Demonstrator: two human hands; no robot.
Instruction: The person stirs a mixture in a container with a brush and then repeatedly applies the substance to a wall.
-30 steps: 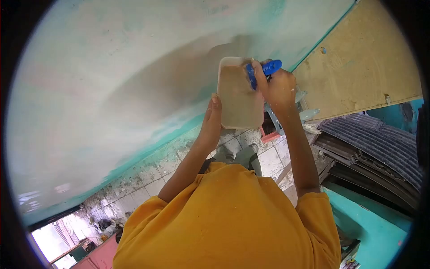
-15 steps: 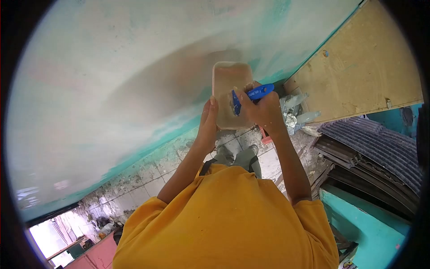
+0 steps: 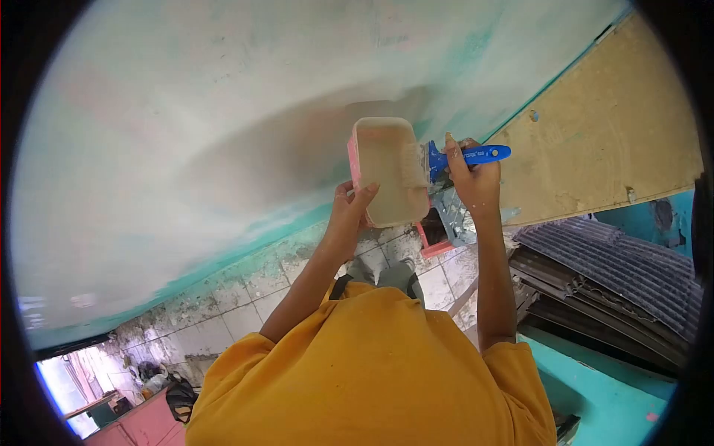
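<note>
My left hand (image 3: 353,212) grips a rectangular plastic tub (image 3: 384,204) by its near left side, thumb over the rim. Pale, whitish paint coats the tub's inside. In my right hand (image 3: 476,178) is a wide paintbrush (image 3: 487,154) with a blue handle, my fingers closed round it near the head. Its pale bristles lie over the tub's right rim and point left into the tub. Just beyond the tub stands a wall (image 3: 245,89) with patchy white paint over turquoise.
A tan board (image 3: 610,126) leans at the right. Below it lie stacked corrugated sheets (image 3: 610,256) and a turquoise panel (image 3: 602,379). Dirty white tiles (image 3: 242,320) run along the wall's foot. A black bag (image 3: 181,400) sits at lower left, near a pink surface (image 3: 141,431).
The brush has moved right, from inside the tub to its right rim, and its bristles now point left. The tub is tilted differently, showing its pink left side.
</note>
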